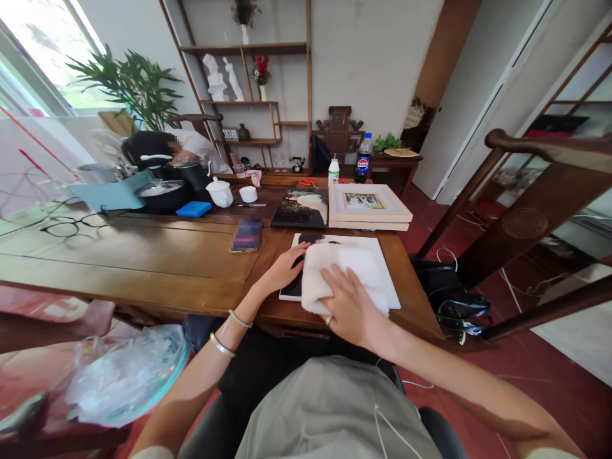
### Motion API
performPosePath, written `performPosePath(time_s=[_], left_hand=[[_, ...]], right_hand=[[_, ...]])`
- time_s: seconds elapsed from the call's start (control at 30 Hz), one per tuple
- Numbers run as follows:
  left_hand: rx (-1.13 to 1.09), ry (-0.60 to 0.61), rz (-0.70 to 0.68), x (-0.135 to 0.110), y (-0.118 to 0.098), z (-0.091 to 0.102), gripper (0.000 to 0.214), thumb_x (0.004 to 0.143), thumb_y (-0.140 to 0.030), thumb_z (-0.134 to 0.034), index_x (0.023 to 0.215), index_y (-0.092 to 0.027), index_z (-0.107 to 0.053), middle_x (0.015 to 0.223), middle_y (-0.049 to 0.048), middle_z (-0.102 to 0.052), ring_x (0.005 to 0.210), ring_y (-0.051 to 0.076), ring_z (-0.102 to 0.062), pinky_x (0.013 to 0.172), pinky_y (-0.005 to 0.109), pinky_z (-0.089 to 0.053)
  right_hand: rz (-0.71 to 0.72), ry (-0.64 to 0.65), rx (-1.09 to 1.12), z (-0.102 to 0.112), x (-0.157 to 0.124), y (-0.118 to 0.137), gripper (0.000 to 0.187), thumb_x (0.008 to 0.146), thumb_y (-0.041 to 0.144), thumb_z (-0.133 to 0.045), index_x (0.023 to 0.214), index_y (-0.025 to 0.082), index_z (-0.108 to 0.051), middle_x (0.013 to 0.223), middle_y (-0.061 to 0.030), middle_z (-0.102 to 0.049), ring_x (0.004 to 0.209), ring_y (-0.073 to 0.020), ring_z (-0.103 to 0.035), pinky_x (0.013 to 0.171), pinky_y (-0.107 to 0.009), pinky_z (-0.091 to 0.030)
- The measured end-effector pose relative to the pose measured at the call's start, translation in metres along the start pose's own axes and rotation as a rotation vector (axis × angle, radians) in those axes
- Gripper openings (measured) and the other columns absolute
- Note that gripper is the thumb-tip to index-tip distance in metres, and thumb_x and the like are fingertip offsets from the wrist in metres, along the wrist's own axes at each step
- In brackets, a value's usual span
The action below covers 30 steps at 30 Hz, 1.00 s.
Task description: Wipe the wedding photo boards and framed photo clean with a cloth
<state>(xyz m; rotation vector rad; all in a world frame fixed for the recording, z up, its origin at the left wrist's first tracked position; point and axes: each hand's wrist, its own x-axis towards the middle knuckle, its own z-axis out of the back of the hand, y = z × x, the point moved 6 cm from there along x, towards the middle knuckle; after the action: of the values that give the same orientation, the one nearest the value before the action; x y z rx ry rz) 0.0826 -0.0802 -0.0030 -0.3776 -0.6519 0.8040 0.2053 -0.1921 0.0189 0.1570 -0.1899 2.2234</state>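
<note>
A folded white towel [351, 271] covers most of a white-edged picture panel [389, 280] lying flat near the table's front right corner. My right hand [351, 303] presses on the towel, its fingers slightly bent over the cloth and a ring on one of them. Along the panel's left side rests my left hand [284, 271], fingers stretched out, fingertips beside the towel's edge. Dark parts of the panel's picture show above and left of the towel; the remainder is hidden.
Behind the panel lie a dark picture [301, 207] and stacked white frames [368, 207]. A cola bottle [364, 159], a small white bottle [333, 172] and orange scissors [308, 182] stand or lie beyond. Leftward are a phone [246, 234], a teapot [220, 192] and a person [191, 150] leaning down.
</note>
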Motion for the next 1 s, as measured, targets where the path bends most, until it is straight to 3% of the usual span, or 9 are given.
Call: performPosePath(time_s=[0.13, 0.3, 0.4, 0.5, 0.63, 0.73, 0.83, 1.0], left_hand=[[0.025, 0.021, -0.005, 0.007, 0.004, 0.003, 0.032, 0.084, -0.018, -0.046, 0.11, -0.017, -0.063, 0.13, 0.01, -0.057, 0.122, 0.023, -0.052, 0.106, 0.04, -0.039], [0.048, -0.06, -0.045, 0.008, 0.004, 0.001, 0.029, 0.088, -0.02, -0.043, 0.104, -0.017, -0.066, 0.124, 0.0099, -0.061, 0.119, 0.023, -0.054, 0.105, 0.04, -0.04], [0.048, -0.089, -0.054, 0.006, 0.004, -0.002, 0.032, 0.09, -0.02, -0.039, 0.105, -0.014, -0.066, 0.123, 0.0121, -0.061, 0.119, 0.022, -0.053, 0.106, 0.039, -0.039], [0.053, -0.096, -0.06, 0.005, 0.004, -0.003, 0.033, 0.09, -0.019, -0.04, 0.108, -0.014, -0.066, 0.123, 0.0122, -0.061, 0.12, 0.022, -0.053, 0.106, 0.04, -0.039], [0.074, -0.062, -0.061, 0.005, 0.002, -0.001, 0.033, 0.087, -0.018, -0.043, 0.111, -0.016, -0.066, 0.123, 0.0108, -0.062, 0.122, 0.024, -0.051, 0.105, 0.042, -0.04], [0.071, -0.036, -0.062, 0.005, 0.0, -0.001, 0.035, 0.086, -0.018, -0.044, 0.116, -0.017, -0.064, 0.126, 0.0095, -0.06, 0.123, 0.023, -0.05, 0.105, 0.041, -0.04], [0.069, -0.044, -0.065, 0.005, -0.002, 0.0, 0.037, 0.087, -0.018, -0.042, 0.119, -0.016, -0.062, 0.127, 0.01, -0.059, 0.124, 0.023, -0.05, 0.107, 0.041, -0.038], [0.097, -0.023, -0.045, 0.002, 0.0, -0.002, 0.039, 0.087, -0.018, -0.041, 0.121, -0.017, -0.06, 0.133, 0.0092, -0.054, 0.127, 0.023, -0.046, 0.11, 0.042, -0.034]], right_hand=[[0.014, -0.038, 0.033, 0.001, 0.001, 0.008, 0.03, 0.079, 0.032, -0.059, 0.102, 0.017, -0.071, 0.136, -0.0193, -0.047, 0.129, -0.042, -0.033, 0.101, -0.058, -0.027], [-0.051, -0.071, 0.089, 0.01, 0.005, -0.029, 0.026, 0.08, 0.026, -0.055, 0.1, 0.017, -0.071, 0.131, -0.0147, -0.053, 0.124, -0.0339, -0.04, 0.101, -0.049, -0.032], [-0.15, -0.06, 0.032, 0.011, 0.01, -0.043, 0.028, 0.081, 0.025, -0.055, 0.103, 0.017, -0.07, 0.129, -0.0159, -0.054, 0.121, -0.0345, -0.042, 0.099, -0.049, -0.034], [-0.194, -0.057, -0.024, 0.007, 0.016, -0.03, 0.028, 0.082, 0.027, -0.055, 0.104, 0.017, -0.07, 0.128, -0.0188, -0.053, 0.121, -0.0382, -0.041, 0.097, -0.054, -0.033], [-0.115, -0.041, 0.0, 0.003, 0.012, 0.012, 0.032, 0.082, 0.033, -0.057, 0.105, 0.018, -0.07, 0.135, -0.0202, -0.047, 0.126, -0.043, -0.035, 0.099, -0.059, -0.029], [-0.062, 0.012, 0.069, 0.005, -0.001, 0.026, 0.033, 0.081, 0.035, -0.058, 0.105, 0.017, -0.071, 0.138, -0.0195, -0.045, 0.129, -0.0425, -0.033, 0.101, -0.059, -0.028], [-0.041, 0.003, 0.132, 0.01, -0.014, 0.011, 0.03, 0.079, 0.031, -0.058, 0.102, 0.018, -0.071, 0.136, -0.0162, -0.049, 0.13, -0.0374, -0.035, 0.104, -0.054, -0.03], [-0.192, -0.064, 0.075, 0.015, -0.019, -0.054, 0.03, 0.081, 0.021, -0.052, 0.104, 0.019, -0.071, 0.134, -0.0114, -0.053, 0.126, -0.0306, -0.043, 0.102, -0.045, -0.035]])
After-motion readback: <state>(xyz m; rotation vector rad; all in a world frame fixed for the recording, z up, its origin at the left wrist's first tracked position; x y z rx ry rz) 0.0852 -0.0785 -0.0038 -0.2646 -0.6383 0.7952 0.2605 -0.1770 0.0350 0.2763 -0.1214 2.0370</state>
